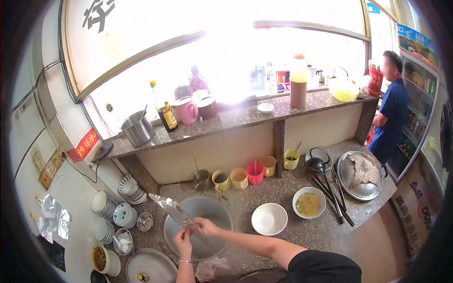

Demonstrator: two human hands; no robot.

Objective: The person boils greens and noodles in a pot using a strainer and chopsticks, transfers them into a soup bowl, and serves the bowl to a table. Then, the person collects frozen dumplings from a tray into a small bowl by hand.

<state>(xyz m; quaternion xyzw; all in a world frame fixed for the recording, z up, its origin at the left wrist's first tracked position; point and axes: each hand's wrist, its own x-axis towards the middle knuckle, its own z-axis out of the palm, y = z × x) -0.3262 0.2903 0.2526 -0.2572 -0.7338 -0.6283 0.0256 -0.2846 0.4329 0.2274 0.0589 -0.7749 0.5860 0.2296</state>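
Above a large grey metal basin (218,219), both hands meet at the lower end of a clear plastic bag (172,211). My right hand (205,227) is closed on the bag's edge. Just left of it, my left hand (183,239) pinches the same end; a bracelet circles that wrist. The bag's other end points up and left, over the basin's rim. To the right of the basin stands a white bowl (269,219), and beyond it a bowl of soup (309,203) with green bits.
Stacked bowls (125,215) stand left of the basin, a round metal lid (151,267) below them. Several cups (239,178) line the back. Right are a ladle (325,174), black sticks (332,200) and a cloth-topped lid (349,186). A person (392,108) stands beyond the counter.
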